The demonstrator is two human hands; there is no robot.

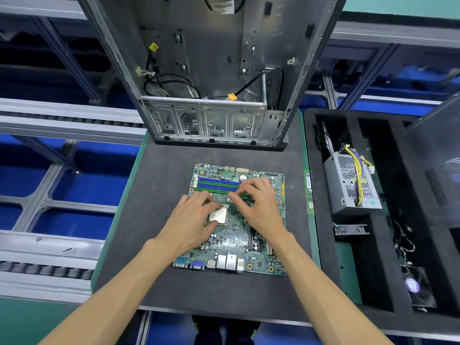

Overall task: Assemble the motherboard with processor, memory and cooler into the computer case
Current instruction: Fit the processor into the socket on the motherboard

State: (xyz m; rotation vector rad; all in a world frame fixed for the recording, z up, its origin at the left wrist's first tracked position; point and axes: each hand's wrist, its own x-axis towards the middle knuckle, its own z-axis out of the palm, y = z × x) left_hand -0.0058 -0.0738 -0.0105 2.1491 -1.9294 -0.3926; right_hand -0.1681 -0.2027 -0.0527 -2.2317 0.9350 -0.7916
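The motherboard [231, 220] is laid flat on the dark mat of the counter [154, 195], its port row turned toward the person. Just beyond its far edge, the open computer case [211, 70] is stood, with loose black cables and yellow connectors seen inside; a strip of bare mat is left between the two. The processor [218, 215] is seated in its socket near the board's middle. It is touched at its left side by the left hand [194, 217], whose fingers are curled over the socket edge; whether anything is pinched cannot be told. The right hand [258, 205] is placed over the board's right half, its fingers bent down onto the nearest of the blue and green memory slots [216, 184], gripping nothing visible. A memory stick [308, 192] is lain along the counter's green right border, apart from the board. To the right, a black foam tray [323, 245] is set, holding a power supply [353, 188] with yellow wires and a cooler fan [418, 287]. Bare mat is left on the board's left and near sides.
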